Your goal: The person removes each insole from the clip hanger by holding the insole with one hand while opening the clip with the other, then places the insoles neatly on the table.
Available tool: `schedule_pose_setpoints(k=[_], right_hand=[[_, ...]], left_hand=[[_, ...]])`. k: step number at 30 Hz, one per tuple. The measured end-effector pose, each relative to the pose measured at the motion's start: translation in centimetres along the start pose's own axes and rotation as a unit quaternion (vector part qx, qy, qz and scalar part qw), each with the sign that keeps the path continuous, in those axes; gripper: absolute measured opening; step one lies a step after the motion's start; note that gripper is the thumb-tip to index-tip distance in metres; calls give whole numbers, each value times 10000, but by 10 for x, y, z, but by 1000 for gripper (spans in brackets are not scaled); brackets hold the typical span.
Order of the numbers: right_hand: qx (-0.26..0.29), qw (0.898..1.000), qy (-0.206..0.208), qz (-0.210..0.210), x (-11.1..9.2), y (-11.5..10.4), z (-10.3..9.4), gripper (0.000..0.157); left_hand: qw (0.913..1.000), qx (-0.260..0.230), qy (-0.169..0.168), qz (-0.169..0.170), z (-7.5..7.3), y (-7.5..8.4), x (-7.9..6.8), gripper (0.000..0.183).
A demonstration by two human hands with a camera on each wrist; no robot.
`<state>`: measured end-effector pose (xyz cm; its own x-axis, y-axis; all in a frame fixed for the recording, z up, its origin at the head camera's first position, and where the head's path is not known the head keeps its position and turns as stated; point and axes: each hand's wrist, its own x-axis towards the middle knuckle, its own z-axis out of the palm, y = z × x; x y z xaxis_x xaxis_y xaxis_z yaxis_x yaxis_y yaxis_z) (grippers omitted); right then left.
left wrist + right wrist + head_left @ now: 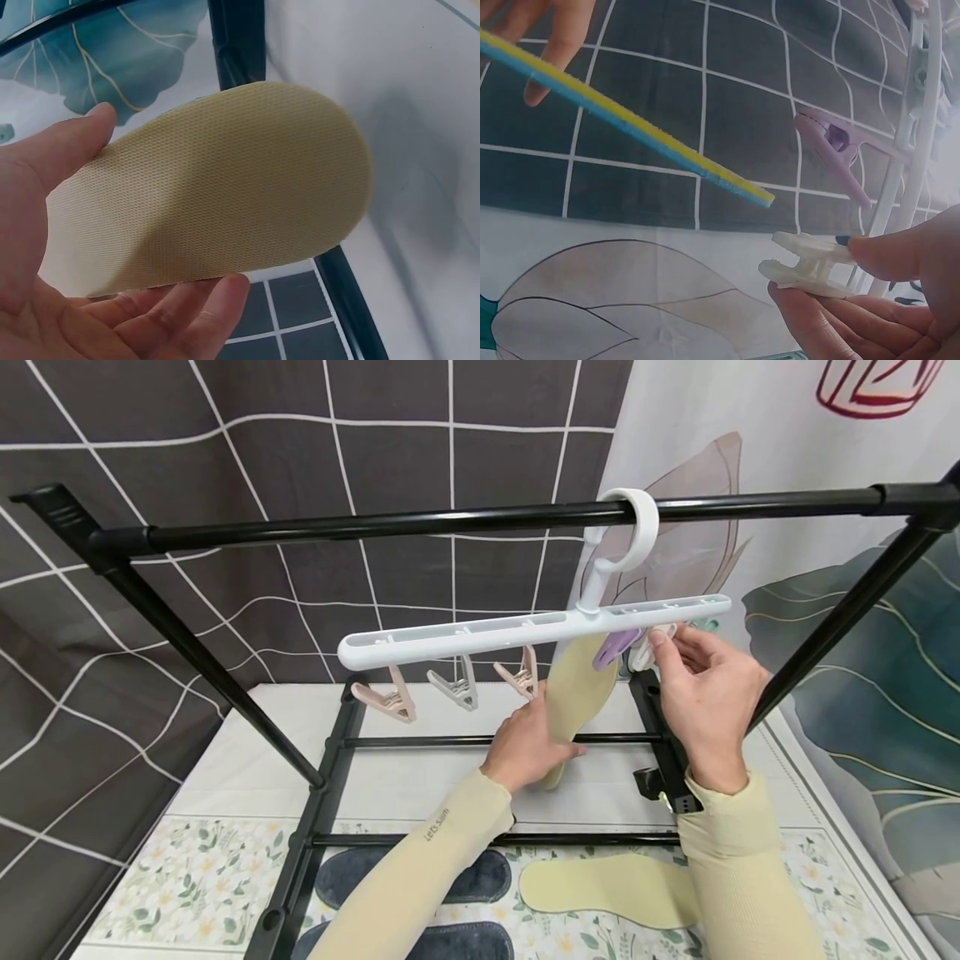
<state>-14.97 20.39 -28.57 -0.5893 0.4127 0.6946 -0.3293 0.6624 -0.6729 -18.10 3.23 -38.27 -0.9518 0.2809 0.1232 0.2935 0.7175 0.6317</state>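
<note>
My left hand (525, 747) holds a pale yellow insole (581, 685) upright under a white hanger (465, 633), its thumb on one edge and fingers along the other in the left wrist view. Seen edge-on in the right wrist view, the insole (637, 124) has a yellow and a blue layer. My right hand (708, 693) pinches a white clip (806, 247) between thumb and fingers. The clip's mouth is spread, and the insole's end lies a short gap away from it. A purple clip (836, 161) hangs beside it.
The hanger hooks over the top bar (375, 527) of a black rack. Two pinkish clips (390, 697) and a grey clip (457, 689) dangle from its left half. Below lie a second yellow insole (607, 887) and two dark blue sole-shaped pieces (480, 877). A dark gridded curtain (390, 468) hangs behind.
</note>
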Motion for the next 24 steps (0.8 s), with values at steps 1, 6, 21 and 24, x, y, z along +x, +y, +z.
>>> schedule_pose_setpoints(k=[1,6,21,24], right_hand=[[-15,10000,1,8,0,0,0,27],[-120,9999,12,13,0,1,0,31],[-113,9998,153,52,-3,4,-2,35],[-52,9998,152,135,-3,4,-3,37]], left_hand=[[10000,12,-1,18,-1,0,0,106],[9999,141,-7,97,-6,-3,-5,97],[9991,330,69,244,-15,-10,-19,105],[9993,302,23,220,-17,-12,-22,105]])
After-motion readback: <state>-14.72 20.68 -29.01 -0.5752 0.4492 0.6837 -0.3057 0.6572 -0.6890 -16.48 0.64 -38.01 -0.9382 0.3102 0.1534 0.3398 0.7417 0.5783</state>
